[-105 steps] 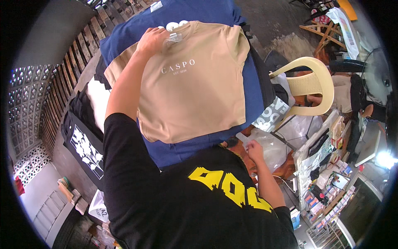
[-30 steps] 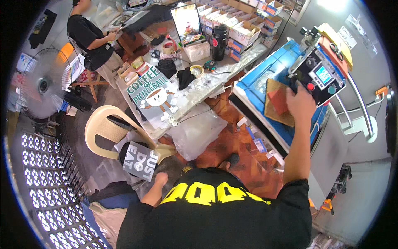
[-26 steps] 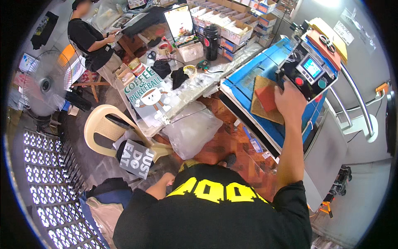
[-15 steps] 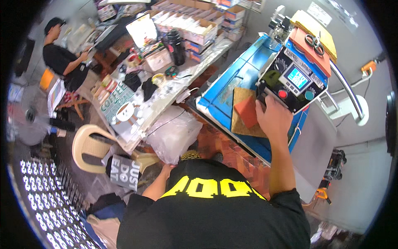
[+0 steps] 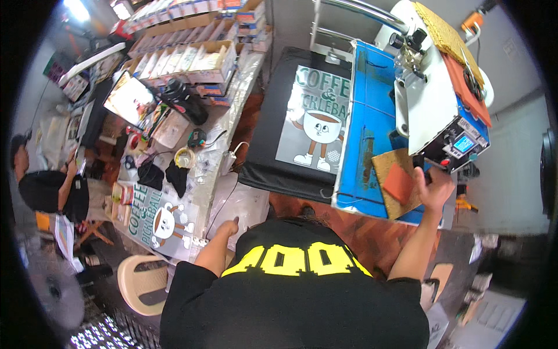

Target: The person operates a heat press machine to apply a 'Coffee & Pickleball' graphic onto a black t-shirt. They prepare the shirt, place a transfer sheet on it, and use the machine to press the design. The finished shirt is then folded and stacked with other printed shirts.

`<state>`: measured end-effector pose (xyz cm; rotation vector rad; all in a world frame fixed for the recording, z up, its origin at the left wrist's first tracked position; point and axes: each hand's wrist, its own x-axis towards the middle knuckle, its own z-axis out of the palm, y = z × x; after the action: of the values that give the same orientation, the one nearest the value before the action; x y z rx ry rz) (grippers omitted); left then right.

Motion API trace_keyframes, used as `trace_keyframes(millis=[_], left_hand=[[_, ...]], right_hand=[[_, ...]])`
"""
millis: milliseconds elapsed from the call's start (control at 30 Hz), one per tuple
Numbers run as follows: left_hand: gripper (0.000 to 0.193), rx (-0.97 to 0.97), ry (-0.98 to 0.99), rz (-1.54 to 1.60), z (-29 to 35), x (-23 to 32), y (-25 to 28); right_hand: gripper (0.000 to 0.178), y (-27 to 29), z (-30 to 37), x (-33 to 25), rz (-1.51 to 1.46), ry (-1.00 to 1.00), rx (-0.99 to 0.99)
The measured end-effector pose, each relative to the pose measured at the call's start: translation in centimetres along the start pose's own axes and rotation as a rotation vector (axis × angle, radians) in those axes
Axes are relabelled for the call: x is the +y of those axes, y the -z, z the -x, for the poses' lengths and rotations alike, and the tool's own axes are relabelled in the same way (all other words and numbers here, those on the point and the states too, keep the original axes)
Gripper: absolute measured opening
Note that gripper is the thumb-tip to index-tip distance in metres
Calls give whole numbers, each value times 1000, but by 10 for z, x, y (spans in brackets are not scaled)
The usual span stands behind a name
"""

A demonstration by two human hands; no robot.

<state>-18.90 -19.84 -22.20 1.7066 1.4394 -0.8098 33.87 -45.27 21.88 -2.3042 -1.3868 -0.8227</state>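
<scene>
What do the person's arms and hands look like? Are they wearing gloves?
No gloves show: the left hand and right hand are both bare. The forearms are bare too, with no watch or bracelet to be seen. The short sleeves are plain black, part of a black shirt with blocky yellow print.
</scene>
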Motion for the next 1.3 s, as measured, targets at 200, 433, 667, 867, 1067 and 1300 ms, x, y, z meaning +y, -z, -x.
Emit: trace_keyframes(millis=[200, 433, 667, 867, 1067, 1300], left_hand=[[77, -319, -196, 935, 15, 76, 74], [51, -590, -563, 1803, 73, 116, 134], [13, -260, -476, 1578, 82, 109, 151], [15, 115, -549, 1183, 99, 130, 166], [13, 509, -530, 1088, 142, 157, 186], [22, 46, -982, 1793, 219, 168, 142]], right_hand=[[41, 18, 21, 57, 86, -322, -94], [35, 28, 41, 77, 197, -470, -25], [15, 28, 63, -2, -117, -527, 48], [30, -122, 160, -99, -147, -834, -239], [29, -113, 151, -56, -774, -1000, -573], [10, -77, 14, -75, -1692, -983, -80]])
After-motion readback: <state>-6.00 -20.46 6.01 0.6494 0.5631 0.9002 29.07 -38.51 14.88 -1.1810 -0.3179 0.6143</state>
